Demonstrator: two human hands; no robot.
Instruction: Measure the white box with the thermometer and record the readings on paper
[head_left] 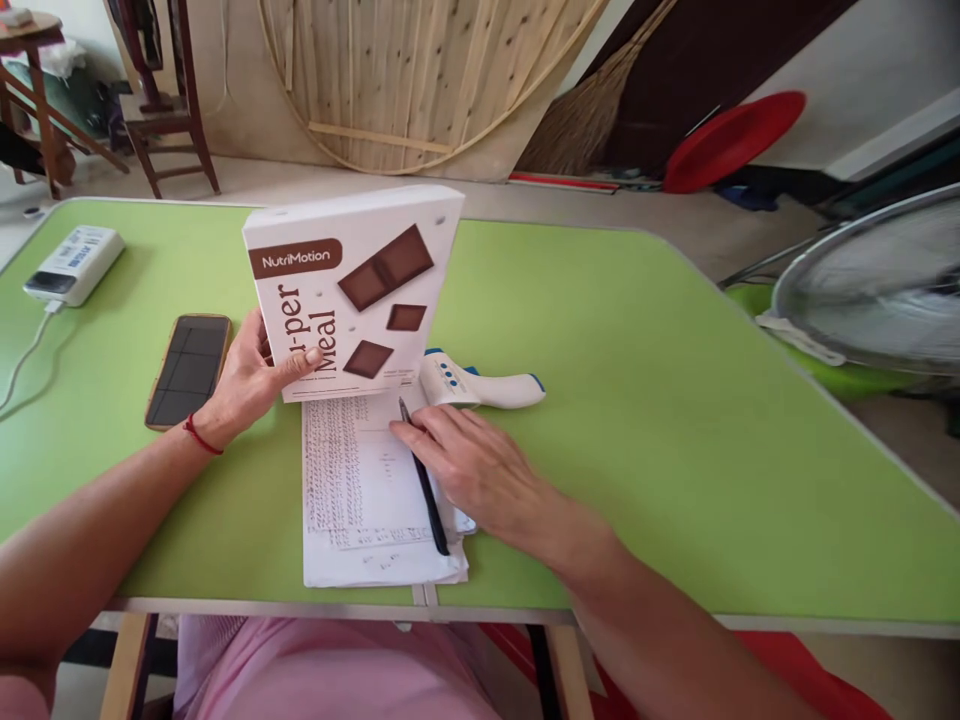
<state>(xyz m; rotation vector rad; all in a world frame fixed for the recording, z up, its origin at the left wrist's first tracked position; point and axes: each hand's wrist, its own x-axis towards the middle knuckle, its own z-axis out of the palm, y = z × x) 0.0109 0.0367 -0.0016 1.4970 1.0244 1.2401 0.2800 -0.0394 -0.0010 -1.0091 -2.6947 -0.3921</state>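
Note:
My left hand (247, 378) grips the lower left corner of a white box (360, 290), its thumb on the front. The box is tilted above the table, with brown chocolate squares and "NutriMotion" printed on it. Below it lies a stack of handwritten sheets (382, 490). A black pen (429, 500) lies slantwise on the sheets. My right hand (472, 465) rests over the papers, its index finger stretched across the pen near the tip; its thumb is hidden. Just beyond that hand lies a white and blue handheld thermometer (480, 385), partly behind the box.
On the green table (675, 430), a smartphone (189, 370) lies left of my left wrist. A white power bank or adapter (75, 265) with a cable (30, 350) sits at the far left. A fan (885, 280) stands beyond the right edge. A chair (169, 130) stands behind the table.

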